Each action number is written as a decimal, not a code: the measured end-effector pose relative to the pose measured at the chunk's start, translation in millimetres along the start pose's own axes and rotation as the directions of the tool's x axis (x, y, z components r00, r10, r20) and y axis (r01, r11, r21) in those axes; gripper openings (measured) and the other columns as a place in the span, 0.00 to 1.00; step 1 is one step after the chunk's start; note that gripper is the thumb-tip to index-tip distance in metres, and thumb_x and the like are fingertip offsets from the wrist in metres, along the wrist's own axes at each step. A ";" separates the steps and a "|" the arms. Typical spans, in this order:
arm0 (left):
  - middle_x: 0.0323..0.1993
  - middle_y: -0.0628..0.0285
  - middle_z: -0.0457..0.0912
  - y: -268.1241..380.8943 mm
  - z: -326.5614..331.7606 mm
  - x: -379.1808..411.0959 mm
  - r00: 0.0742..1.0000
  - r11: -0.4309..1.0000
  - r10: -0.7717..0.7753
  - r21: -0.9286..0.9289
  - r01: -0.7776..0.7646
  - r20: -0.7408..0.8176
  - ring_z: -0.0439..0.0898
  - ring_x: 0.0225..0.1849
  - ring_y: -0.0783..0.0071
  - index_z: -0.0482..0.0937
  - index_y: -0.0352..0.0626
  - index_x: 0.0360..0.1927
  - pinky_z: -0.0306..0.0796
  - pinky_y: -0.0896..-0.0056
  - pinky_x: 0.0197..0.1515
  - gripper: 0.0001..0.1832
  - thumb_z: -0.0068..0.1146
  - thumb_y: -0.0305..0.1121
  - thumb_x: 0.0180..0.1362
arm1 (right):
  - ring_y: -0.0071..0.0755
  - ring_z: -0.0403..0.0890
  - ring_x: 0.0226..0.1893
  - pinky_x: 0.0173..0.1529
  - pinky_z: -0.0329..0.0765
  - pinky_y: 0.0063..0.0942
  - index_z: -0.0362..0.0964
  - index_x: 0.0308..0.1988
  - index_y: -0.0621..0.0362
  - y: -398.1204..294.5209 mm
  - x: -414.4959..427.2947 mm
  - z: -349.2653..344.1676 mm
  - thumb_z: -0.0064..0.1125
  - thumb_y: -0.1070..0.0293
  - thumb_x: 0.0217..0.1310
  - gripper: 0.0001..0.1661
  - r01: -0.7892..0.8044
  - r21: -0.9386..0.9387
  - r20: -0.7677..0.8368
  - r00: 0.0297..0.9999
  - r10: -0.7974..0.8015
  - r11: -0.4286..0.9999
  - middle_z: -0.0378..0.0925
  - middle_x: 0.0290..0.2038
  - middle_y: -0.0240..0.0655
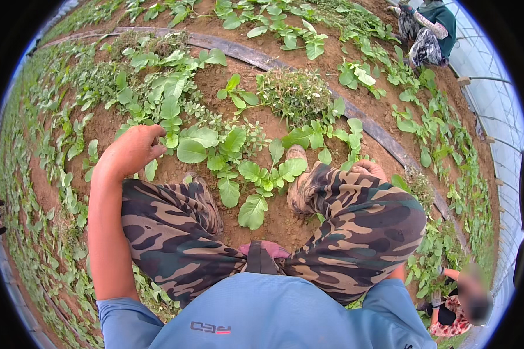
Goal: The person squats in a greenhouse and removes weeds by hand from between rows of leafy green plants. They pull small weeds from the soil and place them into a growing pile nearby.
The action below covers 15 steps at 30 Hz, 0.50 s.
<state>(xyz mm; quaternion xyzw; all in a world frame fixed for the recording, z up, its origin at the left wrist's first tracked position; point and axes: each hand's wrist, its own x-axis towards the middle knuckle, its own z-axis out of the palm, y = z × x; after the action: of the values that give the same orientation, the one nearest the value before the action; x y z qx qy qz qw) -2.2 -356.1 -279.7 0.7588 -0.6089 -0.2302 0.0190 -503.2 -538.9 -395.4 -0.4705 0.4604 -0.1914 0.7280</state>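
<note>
My left hand (pixel 136 148) hangs over the leafy crop at the left, palm down. Its thumb and forefinger are apart beside the leaves of a young plant (pixel 171 111), with nothing visible between them; the other fingers are hidden. Partly covered by my right knee, my right hand (pixel 369 168) has curled fingers close to a lobed-leaf plant (pixel 353 137). Whether it holds anything is hidden. Between my muddy shoes grows a broad-leaved seedling (pixel 266 181), rooted in brown soil. Rounder-leaved plants (pixel 196 146) stand just ahead of my left shoe (pixel 205 203).
A heap of uprooted-looking weeds (pixel 294 94) lies ahead. Beyond it a dark flat strip (pixel 244 53) curves across the soil. One person (pixel 434 32) crouches at the upper right, another (pixel 454 312) at the lower right. Clear plastic greenhouse sheeting (pixel 489 109) borders the right side.
</note>
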 end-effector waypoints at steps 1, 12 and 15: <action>0.35 0.45 0.82 0.8 0.3 -1.4 1.000 1.000 -0.013 -0.017 0.013 0.005 0.82 0.33 0.51 0.76 0.34 0.50 0.75 0.57 0.39 0.20 0.61 0.31 0.53 | 0.20 0.78 0.25 0.29 0.74 0.21 0.75 0.36 0.60 -6.6 -5.2 -0.1 0.58 0.70 0.62 0.05 -0.005 -0.037 -0.046 0.999 0.003 0.999 0.79 0.28 0.29; 0.37 0.47 0.82 24.6 -18.3 -23.7 0.999 0.989 -0.038 0.144 0.032 0.035 0.80 0.41 0.49 0.77 0.37 0.49 0.73 0.56 0.45 0.19 0.60 0.30 0.53 | 0.21 0.78 0.32 0.35 0.73 0.22 0.75 0.45 0.64 -107.6 -12.9 8.5 0.57 0.68 0.61 0.14 0.139 -0.600 0.027 0.988 -0.154 0.788 0.79 0.32 0.32; 0.42 0.47 0.81 71.5 -20.7 -35.3 0.974 0.982 0.184 0.065 -0.176 -0.129 0.79 0.43 0.48 0.76 0.38 0.50 0.72 0.56 0.47 0.19 0.59 0.29 0.52 | 0.23 0.78 0.34 0.39 0.75 0.25 0.74 0.44 0.66 -149.9 -12.5 27.9 0.56 0.70 0.60 0.13 0.169 -0.790 0.200 0.980 -0.013 0.589 0.80 0.32 0.34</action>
<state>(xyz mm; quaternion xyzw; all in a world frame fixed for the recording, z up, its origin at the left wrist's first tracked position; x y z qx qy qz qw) -65.3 -346.8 -227.6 0.7145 -0.6785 -0.1595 0.0605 -462.6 -588.3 -256.4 -0.7855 0.4074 0.0412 0.4640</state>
